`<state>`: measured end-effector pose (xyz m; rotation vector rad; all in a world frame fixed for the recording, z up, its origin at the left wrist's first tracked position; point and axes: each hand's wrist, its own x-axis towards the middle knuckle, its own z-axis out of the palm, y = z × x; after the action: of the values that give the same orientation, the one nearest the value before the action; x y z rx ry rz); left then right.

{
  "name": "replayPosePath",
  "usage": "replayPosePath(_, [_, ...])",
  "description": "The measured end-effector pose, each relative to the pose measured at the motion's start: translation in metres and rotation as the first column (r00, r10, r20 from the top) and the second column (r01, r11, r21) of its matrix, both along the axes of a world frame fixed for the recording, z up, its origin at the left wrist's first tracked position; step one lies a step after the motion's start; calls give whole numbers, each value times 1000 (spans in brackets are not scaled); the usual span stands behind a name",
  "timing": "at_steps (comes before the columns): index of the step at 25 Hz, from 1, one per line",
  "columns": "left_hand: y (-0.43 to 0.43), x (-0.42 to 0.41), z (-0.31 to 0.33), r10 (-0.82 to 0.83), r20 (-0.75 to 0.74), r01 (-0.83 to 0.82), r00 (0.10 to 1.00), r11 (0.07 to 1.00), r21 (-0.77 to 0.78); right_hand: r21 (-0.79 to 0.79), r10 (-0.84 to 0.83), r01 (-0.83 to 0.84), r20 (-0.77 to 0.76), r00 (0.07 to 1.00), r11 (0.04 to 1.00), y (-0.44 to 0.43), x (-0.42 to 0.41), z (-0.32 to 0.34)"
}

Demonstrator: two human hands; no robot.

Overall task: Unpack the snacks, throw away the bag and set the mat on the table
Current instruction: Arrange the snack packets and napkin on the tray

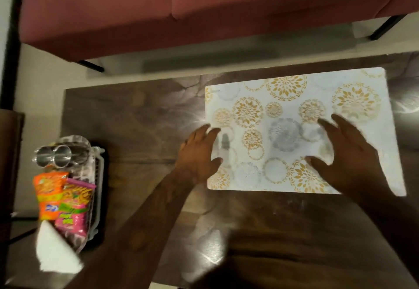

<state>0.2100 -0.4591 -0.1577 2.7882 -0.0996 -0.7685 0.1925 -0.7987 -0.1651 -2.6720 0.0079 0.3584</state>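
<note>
Dark glossy wooden table [136,116] by a maroon sofa [158,5]. Orange and pink snack packets [63,198] sit far left. Left hand [199,152] and right hand [347,152], fingers spread, flatten the white floral rectangular mat [283,107]; looks thin, light, slippery, so grab an edge.

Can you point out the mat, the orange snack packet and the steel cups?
mat [283,98], head view, on its patterned upper middle.
orange snack packet [48,192], head view, on its front face.
steel cups [53,157], head view, between the two rims.
</note>
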Motion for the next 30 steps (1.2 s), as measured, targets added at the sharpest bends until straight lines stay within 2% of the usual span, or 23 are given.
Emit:
replayPosePath(4, [67, -47, 32, 79, -40, -81, 996, 996, -46, 158, 103, -90, -71, 992, 983, 99, -37, 14])
replayPosePath(10, [218, -120, 72, 272, 85, -247, 959, 942, -228, 375, 212, -114, -234, 949, 920, 279, -82, 29])
replayPosePath(14, [349, -171, 82, 564, 192, -485, 803, 806, -340, 459, 319, -146, -327, 890, 876, 416, -107, 10])
replayPosePath(17, [447, -203, 71, 729, 217, -645, 649, 679, -352, 535, 250, 68, -499, 830, 842, 509, -126, 3])
replayPosePath(21, [514, -223, 41, 888, 52, -842, 456, 450, -298, 464, 82, 317, -658, 748, 827, 571, -122, 6])
replayPosePath(25, [522, -219, 19, 838, -226, -853, 497, 424, -303, 390, -20, 402, -697, 717, 828, 588, -125, 7])
replayPosePath(28, [515, -215, 11, 792, -302, -835, 531, 429, -344, 364, -78, 426, -678, 731, 828, 592, -128, 4])
replayPosePath(30, [512, -218, 6, 791, -326, -838, 517, 390, -382, 353, -112, 457, -680, 725, 817, 595, -129, 1])
